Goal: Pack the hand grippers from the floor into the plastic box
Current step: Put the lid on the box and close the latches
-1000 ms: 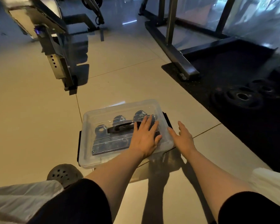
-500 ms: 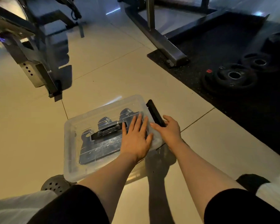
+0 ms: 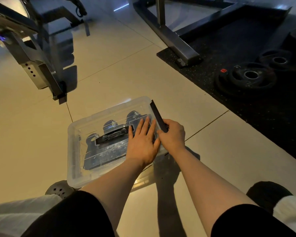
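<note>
A clear plastic box (image 3: 75, 151) stands on the tiled floor with its transparent lid on. Dark hand grippers (image 3: 108, 127) show through the lid, lying inside. My left hand (image 3: 142, 142) lies flat on the lid's right part, fingers straight, pressing down. My right hand (image 3: 173, 134) curls its fingers round the black side latch (image 3: 156, 113) at the box's right edge; the latch stands tilted up against the lid. A black handle (image 3: 113, 135) sits in the lid's middle.
A weight bench frame (image 3: 41, 71) stands at the far left. A steel rack foot (image 3: 178, 43) rests on a black rubber mat (image 3: 246, 108) at the right, with weight plates (image 3: 246, 77) on it. My shoe (image 3: 60, 189) is just below the box.
My right hand went from the floor beside the box to the right latch, took hold of it and swung it up. My left hand stayed flat on the lid.
</note>
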Demonstrator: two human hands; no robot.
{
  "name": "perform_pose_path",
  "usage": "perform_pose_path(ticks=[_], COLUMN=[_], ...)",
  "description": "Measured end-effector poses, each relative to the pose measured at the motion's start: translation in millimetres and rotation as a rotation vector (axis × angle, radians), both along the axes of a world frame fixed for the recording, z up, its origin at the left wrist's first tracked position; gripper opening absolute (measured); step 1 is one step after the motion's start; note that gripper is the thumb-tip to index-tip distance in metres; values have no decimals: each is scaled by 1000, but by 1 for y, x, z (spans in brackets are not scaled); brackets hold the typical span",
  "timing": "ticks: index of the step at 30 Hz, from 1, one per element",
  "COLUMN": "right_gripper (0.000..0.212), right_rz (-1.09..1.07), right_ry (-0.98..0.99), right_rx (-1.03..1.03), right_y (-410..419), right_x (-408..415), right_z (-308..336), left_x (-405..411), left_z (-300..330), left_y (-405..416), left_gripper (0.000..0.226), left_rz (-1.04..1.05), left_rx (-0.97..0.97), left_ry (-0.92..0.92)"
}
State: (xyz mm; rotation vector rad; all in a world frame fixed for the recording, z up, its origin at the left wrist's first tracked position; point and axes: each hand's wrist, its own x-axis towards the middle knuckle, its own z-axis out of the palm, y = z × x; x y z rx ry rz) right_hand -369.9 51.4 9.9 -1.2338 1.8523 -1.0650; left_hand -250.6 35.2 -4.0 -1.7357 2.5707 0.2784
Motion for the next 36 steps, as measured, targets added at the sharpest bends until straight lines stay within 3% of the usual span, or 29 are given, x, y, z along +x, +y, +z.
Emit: perform_pose_path(ticks=[6,12,16,21,25,30,34,36], right_gripper=[26,63,63,56,57,58,54,54], right_rz=[12,70,358,644,804,810,806,789], right_ry=[93,360,571,666,827,934,967,959], right_rx=[50,12,-88,-170,-163,-78,-58,-51], right_y=[-1,-1,-2,-3,-11,-13,-13,-12], right_x=[3,30,84,176,225,238,238,239], right_z=[0,15,38,37,17,0,2,2], left_x=[0,34,103,192,246,267,261,257], left_z=[1,23,35,36,11,-8,-19,-21], left_y=[-2,17,34,50,66,63,48,44], left_gripper=[60,60,63,63,72,81,120,96], left_rz=[-9,61,228,543,701,788,881,886], left_rx=[18,-38,-133,-161,47,280,467,492], left_ry=[-4,58,119,312,421,695,1007,1164])
